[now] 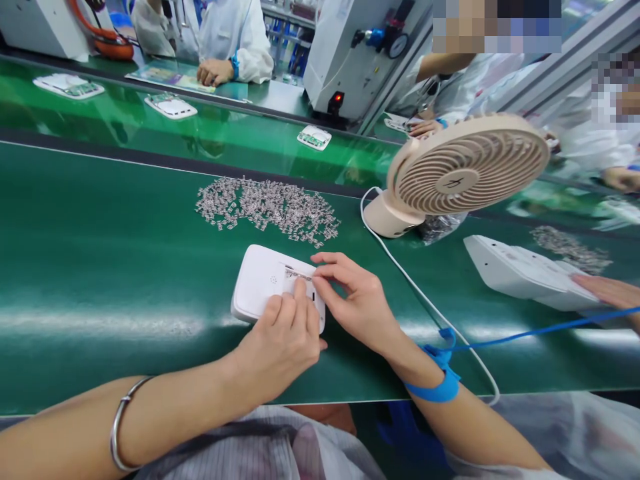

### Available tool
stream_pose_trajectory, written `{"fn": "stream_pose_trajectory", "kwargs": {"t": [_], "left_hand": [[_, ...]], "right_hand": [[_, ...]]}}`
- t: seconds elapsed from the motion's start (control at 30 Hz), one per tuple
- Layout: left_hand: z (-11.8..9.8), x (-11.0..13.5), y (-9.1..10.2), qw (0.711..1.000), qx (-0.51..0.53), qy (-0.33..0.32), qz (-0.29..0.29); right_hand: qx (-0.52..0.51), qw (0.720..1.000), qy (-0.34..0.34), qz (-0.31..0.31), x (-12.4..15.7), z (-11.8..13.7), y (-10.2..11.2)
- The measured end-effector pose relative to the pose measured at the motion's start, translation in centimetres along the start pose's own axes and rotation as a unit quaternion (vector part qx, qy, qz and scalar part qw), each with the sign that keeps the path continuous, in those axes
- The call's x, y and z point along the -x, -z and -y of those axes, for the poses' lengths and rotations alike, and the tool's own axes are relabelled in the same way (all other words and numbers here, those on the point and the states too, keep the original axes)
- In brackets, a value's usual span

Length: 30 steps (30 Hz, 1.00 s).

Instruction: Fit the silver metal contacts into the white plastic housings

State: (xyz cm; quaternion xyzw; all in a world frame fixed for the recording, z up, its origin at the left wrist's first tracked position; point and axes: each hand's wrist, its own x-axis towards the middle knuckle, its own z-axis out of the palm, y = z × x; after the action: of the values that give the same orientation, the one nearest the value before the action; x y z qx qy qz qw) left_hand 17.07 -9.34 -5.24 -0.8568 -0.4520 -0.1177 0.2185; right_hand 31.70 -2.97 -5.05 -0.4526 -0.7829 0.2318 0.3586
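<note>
A white plastic case with rounded corners lies tilted on the green work surface in front of me. Its upper face has a small ring of holes and a recessed compartment with small metal parts along its far edge. My left hand is closed over the near side of the case, one fingertip pressing into the compartment by those parts. At the right end of the compartment, my right hand has thumb and forefinger close together in a pinch; anything between them is too small to make out.
A heap of small metal clips lies beyond the case. A beige fan stands to the right, its white cable running nearby. A blue cord leads from my right wrist strap. Circuit-board housings sit along the far strip; co-workers are around.
</note>
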Motion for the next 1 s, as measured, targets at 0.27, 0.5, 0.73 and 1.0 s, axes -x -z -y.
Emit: {"fn": "stream_pose_trajectory", "kwargs": {"t": [0.27,0.5,0.73,1.0], "left_hand": [[-0.1,0.1,-0.1,1.000,-0.011,-0.003,-0.004],[0.1,0.0,0.0,1.000,-0.020,-0.005,-0.021],[-0.3,-0.1,-0.2,1.000,-0.008,0.000,-0.026],[-0.4,0.0,0.4,1.000,-0.027,-0.006,-0.011]], "right_hand": [[-0.004,1.000,0.011,0.026,0.5,0.2,0.7],[0.057,0.996,0.064,0.032,1.1,0.2,0.5],[0.140,0.981,0.123,0.050,1.4,0.1,0.5],[0.010,1.000,-0.021,-0.020,-0.2,-0.6,-0.8]]}}
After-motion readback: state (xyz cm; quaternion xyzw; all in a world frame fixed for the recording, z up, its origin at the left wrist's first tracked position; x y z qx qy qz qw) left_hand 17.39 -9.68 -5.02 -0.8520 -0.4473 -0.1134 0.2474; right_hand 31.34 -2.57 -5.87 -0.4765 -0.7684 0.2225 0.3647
